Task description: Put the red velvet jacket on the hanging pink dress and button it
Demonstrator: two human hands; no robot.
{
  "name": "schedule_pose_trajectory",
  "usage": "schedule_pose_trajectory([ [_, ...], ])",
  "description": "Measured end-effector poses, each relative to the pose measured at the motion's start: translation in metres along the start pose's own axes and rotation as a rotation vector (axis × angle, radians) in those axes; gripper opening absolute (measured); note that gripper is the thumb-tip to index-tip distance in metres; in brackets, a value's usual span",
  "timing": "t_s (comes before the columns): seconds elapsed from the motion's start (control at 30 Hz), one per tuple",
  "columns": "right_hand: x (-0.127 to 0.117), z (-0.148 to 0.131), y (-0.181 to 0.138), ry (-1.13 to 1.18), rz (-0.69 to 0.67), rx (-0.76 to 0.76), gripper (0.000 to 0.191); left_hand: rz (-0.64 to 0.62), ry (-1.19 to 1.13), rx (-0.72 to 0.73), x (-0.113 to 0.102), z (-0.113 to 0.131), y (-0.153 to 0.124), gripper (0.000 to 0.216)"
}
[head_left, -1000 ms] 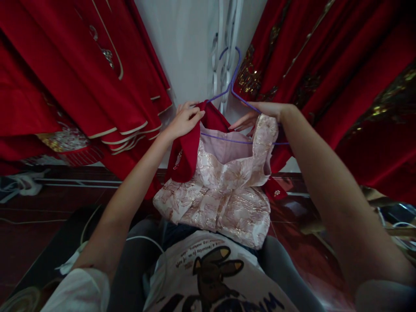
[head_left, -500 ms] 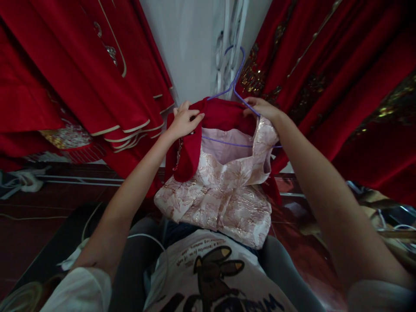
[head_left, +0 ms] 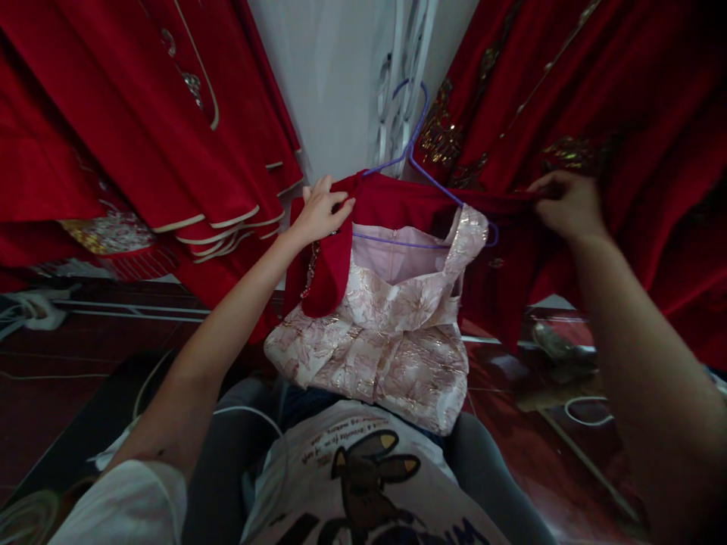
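A pink and gold brocade top (head_left: 391,333) hangs on a purple wire hanger (head_left: 417,163) in front of me. A red velvet jacket (head_left: 397,203) is draped behind and over it. My left hand (head_left: 319,212) pinches the jacket's left shoulder against the hanger. My right hand (head_left: 568,203) is closed on the jacket's right edge and holds it stretched out to the right.
Red embroidered gowns hang at the left (head_left: 141,129) and at the right (head_left: 596,98). A white wall (head_left: 335,83) with a white ornate rack (head_left: 400,76) stands behind. White cables (head_left: 588,412) and shoes lie on the dark red floor.
My right hand has left the hanger's right shoulder and moved out to the right, drawing the red jacket's edge with it. The left hand has stayed put.
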State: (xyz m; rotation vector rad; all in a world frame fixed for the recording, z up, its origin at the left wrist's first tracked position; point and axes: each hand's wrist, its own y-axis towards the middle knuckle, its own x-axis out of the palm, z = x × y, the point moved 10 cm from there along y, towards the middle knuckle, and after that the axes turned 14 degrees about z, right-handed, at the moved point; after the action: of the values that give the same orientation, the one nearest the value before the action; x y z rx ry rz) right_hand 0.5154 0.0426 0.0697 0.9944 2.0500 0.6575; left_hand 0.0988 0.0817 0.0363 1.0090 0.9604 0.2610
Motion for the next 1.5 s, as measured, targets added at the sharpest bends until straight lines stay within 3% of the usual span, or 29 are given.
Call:
schedule_pose_trajectory([
  [0.1,-0.038,-0.002,-0.008,-0.098,0.018,0.069,0.036,0.003,0.005,-0.009,-0.001,0.004,-0.001,0.037],
  [0.2,-0.043,-0.018,-0.035,0.026,-0.165,0.159,0.049,0.002,0.019,-0.022,-0.002,0.008,-0.004,0.037],
  [0.27,-0.029,-0.038,-0.06,0.209,-0.325,0.179,0.058,-0.007,0.034,-0.032,-0.001,0.011,-0.005,0.038],
  [0.33,-0.012,-0.057,-0.081,0.401,-0.382,0.175,0.063,-0.016,0.054,-0.041,-0.001,0.014,-0.007,0.039],
  [0.5,0.063,-0.087,-0.136,0.77,-0.555,0.356,0.052,-0.019,0.125,-0.052,-0.003,0.025,-0.015,0.041],
  [0.7,0.112,-0.151,-0.181,0.929,-0.665,0.194,0.05,0.02,0.151,-0.083,-0.01,0.032,-0.019,0.037],
  [0.93,0.112,-0.134,-0.183,0.941,-0.535,0.234,0.047,0.182,0.054,-0.139,-0.022,0.04,-0.043,0.018],
  [1.07,0.102,-0.135,-0.185,0.944,-0.5,0.195,0.045,0.32,0.009,-0.236,-0.02,0.043,-0.079,0.035],
  [1.17,0.099,-0.136,-0.187,0.924,-0.486,0.177,0.046,0.349,-0.096,-0.319,-0.007,0.034,-0.096,0.037],
  [1.33,0.105,-0.13,-0.188,0.929,-0.463,0.193,0.045,0.289,-0.28,-0.363,0.008,0.038,-0.082,0.018],
  [1.5,0.108,-0.126,-0.186,0.967,-0.469,0.194,0.043,0.176,-0.357,-0.198,0.015,0.084,-0.053,0.019],
])
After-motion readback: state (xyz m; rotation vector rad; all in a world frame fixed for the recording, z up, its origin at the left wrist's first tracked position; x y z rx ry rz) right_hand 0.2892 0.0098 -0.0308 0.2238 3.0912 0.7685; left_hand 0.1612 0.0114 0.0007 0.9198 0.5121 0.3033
